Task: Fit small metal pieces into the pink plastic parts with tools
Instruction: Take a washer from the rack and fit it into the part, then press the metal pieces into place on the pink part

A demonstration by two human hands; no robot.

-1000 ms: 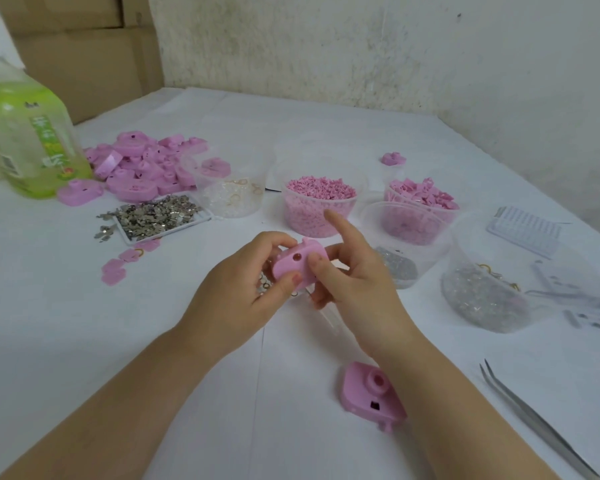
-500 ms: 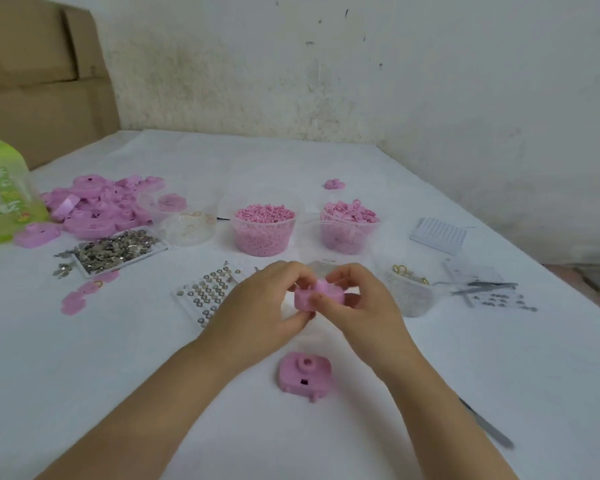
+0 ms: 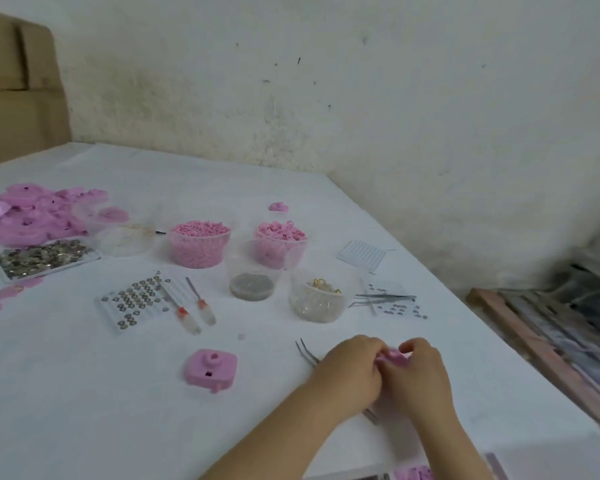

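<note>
**With Both Hands Closed on One Pink Part**

While pinched between both hands, held low over the surface (image 3: pixel 84 410): a pink plastic part (image 3: pixel 394 356), mostly hidden, only a sliver showing between the fingertips. Left hand (image 3: pixel 352 370) curled tight on its near-left side; right hand (image 3: pixel 418 374) curled on the right, thumb and fingers pressed together on the same piece. No tool in either grip. Cannot tell whether a metal piece already sits inside.

Just beside the left hand, partly under it: tweezers (image 3: pixel 307 351), tips pointing away. Further left, apart from the hands: a second pink part (image 3: pixel 211 370) lying flat. Beyond: a tray of small metal pieces (image 3: pixel 136 299), two small drivers (image 3: pixel 194 308), tubs of pink bits (image 3: pixel 200 244).

Best done, probably, by keeping the part steady in one hand, opening turned up toward the eyes, freeing the other for the tweezers close by. Light squeeze only, to avoid flicking a tiny piece away.
</note>
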